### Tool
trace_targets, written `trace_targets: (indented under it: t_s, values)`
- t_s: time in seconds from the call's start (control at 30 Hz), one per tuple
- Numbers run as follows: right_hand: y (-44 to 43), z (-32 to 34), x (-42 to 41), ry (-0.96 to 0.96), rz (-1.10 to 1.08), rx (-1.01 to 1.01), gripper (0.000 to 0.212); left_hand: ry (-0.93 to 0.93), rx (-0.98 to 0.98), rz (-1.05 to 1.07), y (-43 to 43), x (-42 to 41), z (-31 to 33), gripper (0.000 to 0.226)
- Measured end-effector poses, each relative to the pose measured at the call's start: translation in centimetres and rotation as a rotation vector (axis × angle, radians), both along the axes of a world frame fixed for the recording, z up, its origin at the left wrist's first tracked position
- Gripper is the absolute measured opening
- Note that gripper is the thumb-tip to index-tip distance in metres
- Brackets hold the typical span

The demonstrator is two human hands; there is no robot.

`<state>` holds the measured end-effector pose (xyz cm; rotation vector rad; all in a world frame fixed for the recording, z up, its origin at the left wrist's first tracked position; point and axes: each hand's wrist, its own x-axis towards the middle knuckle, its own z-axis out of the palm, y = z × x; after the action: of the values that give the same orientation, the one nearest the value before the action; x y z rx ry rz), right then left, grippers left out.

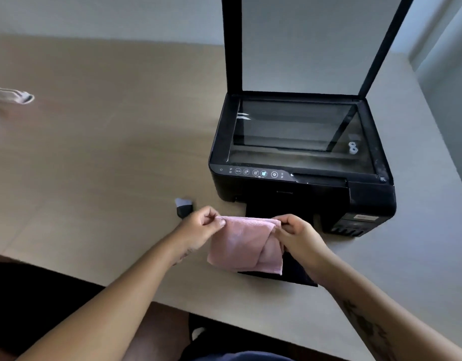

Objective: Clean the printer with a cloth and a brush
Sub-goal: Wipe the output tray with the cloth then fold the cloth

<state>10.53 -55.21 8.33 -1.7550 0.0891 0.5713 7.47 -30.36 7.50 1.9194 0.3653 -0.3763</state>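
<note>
A black printer (300, 188) stands on the table at the right with its scanner lid (313, 45) raised upright, so the glass (297, 131) shows. Its output tray (297, 274) sticks out toward me. I hold a folded pink cloth (244, 246) over that tray by its top edge. My left hand (201, 225) pinches the left corner and my right hand (300, 235) pinches the right corner. A small brush (184, 205) with a dark body lies on the table just behind my left hand.
The light wooden table (107, 165) spreads wide to the left. A blurred pale object (13, 96) lies at its far left edge. A wall rises behind the table, whose near edge runs just below my forearms.
</note>
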Motion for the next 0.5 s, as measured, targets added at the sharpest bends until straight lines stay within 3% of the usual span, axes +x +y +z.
trace_targets:
  t_s: [0.2, 0.4, 0.5]
  values:
    - [10.6, 0.8, 0.8, -0.02, 0.141, -0.036, 0.009, -0.102, 0.119, 0.326, 7.5, -3.8, 0.8, 0.014]
    - [22.2, 1.0, 1.3, 0.075, 0.268, -0.011, 0.009, -0.15, 0.23, 0.56, 16.5, -5.8, 1.1, 0.015]
    - [27.2, 0.8, 2.2, 0.162, 0.224, 0.056, 0.012, -0.169, 0.265, 0.64, 21.0, -5.1, 0.9, 0.012]
